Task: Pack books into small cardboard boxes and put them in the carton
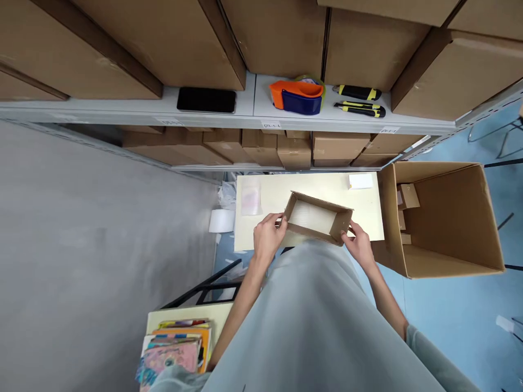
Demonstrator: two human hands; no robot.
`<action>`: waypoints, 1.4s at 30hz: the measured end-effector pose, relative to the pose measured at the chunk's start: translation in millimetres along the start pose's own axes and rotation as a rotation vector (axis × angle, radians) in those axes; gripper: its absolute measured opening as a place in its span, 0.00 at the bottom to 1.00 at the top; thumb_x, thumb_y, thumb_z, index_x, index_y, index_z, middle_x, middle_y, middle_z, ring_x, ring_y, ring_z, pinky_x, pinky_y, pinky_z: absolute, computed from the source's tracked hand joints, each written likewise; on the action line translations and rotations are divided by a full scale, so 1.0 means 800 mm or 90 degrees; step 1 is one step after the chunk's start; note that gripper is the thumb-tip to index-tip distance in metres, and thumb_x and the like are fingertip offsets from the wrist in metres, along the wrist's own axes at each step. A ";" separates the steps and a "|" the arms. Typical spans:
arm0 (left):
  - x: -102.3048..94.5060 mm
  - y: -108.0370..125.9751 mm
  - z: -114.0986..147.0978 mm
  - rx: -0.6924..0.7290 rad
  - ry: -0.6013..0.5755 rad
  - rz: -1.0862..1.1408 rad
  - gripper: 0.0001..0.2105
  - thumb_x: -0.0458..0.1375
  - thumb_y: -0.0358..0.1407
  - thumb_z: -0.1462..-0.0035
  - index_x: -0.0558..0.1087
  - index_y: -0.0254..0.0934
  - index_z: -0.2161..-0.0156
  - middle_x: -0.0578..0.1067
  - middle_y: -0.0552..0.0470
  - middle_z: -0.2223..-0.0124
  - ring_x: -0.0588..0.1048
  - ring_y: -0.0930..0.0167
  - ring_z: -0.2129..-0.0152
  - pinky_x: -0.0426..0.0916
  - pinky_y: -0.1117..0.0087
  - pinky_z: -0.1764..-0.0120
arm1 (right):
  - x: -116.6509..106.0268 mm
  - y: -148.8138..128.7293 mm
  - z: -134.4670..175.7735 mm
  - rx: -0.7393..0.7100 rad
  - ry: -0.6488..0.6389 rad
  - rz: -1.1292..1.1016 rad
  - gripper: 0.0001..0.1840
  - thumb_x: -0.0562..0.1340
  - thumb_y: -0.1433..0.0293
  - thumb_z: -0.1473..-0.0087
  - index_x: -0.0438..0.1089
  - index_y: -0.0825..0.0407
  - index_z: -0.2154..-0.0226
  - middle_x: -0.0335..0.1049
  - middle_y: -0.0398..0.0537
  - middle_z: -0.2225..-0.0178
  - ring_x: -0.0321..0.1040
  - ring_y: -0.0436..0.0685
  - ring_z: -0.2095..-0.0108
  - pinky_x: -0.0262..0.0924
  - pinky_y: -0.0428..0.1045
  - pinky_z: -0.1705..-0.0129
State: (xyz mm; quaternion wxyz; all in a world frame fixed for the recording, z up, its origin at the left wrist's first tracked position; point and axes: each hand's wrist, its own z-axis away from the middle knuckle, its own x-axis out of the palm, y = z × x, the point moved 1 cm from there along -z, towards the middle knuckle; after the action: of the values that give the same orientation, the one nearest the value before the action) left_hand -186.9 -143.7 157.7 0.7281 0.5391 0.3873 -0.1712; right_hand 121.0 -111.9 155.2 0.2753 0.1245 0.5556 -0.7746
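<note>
A small brown cardboard box (340, 222) is held up by its two short ends over the cream table (265, 231), near my body. Its upper side is open, and a pale surface shows inside its walls; I cannot tell if that is its bottom or the table seen through it. My left hand (268, 235) pinches the left end, thumb near the rim. On the right end, my right hand (359, 246) grips the corner between thumb and fingers. A clear plastic packet (250, 198) lies on the table's left part, and a small white box (360, 181) lies at the back right.
Right of the table stands a large open carton (449, 218) with several small boxes inside. The shelf ahead carries a phone (206, 100), an orange and blue tape dispenser (297, 97), two utility knives (362, 109) and large cartons. Books (175, 354) are stacked at lower left.
</note>
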 end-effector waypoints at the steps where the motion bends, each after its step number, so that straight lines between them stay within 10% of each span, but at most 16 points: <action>1: -0.001 0.006 0.001 -0.003 0.020 -0.011 0.12 0.58 0.40 0.33 0.84 0.41 0.57 0.86 0.47 0.56 0.84 0.62 0.67 0.75 0.65 0.60 | -0.006 -0.002 -0.002 -0.022 0.001 0.022 0.26 0.61 0.61 0.39 0.76 0.49 0.40 0.79 0.55 0.50 0.79 0.63 0.57 0.80 0.56 0.59; 10: -0.023 0.050 0.034 -0.014 0.118 -0.041 0.14 0.58 0.44 0.31 0.84 0.40 0.57 0.85 0.48 0.58 0.82 0.65 0.69 0.74 0.68 0.61 | -0.060 -0.037 -0.028 -0.151 -0.018 0.073 0.27 0.59 0.63 0.35 0.74 0.45 0.35 0.79 0.53 0.49 0.76 0.62 0.58 0.81 0.56 0.60; 19: 0.010 0.012 0.041 -0.041 0.108 -0.062 0.14 0.58 0.43 0.31 0.84 0.40 0.55 0.86 0.44 0.55 0.83 0.61 0.66 0.74 0.63 0.58 | -0.025 -0.016 -0.054 -0.171 -0.026 0.085 0.27 0.58 0.60 0.31 0.73 0.46 0.34 0.79 0.55 0.49 0.79 0.63 0.57 0.82 0.59 0.56; 35: 0.023 -0.015 0.037 0.129 -0.125 0.091 0.19 0.64 0.50 0.33 0.83 0.43 0.45 0.79 0.43 0.36 0.73 0.52 0.35 0.67 0.49 0.31 | -0.002 -0.012 -0.027 -0.198 -0.223 0.169 0.33 0.70 0.49 0.36 0.72 0.44 0.34 0.71 0.56 0.33 0.67 0.71 0.32 0.65 0.67 0.30; 42: 0.020 -0.032 0.029 0.145 -0.188 0.063 0.30 0.67 0.54 0.37 0.75 0.41 0.36 0.76 0.40 0.35 0.70 0.52 0.34 0.65 0.50 0.30 | -0.015 0.010 -0.033 -0.198 -0.146 0.154 0.27 0.64 0.51 0.31 0.74 0.45 0.37 0.75 0.57 0.38 0.72 0.71 0.37 0.67 0.68 0.33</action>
State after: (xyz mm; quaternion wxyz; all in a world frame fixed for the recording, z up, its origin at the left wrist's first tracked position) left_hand -184.9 -171.8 132.0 0.7186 0.6054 0.2274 -0.2556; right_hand 132.4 -85.3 145.9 0.4431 0.0574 0.6148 -0.6500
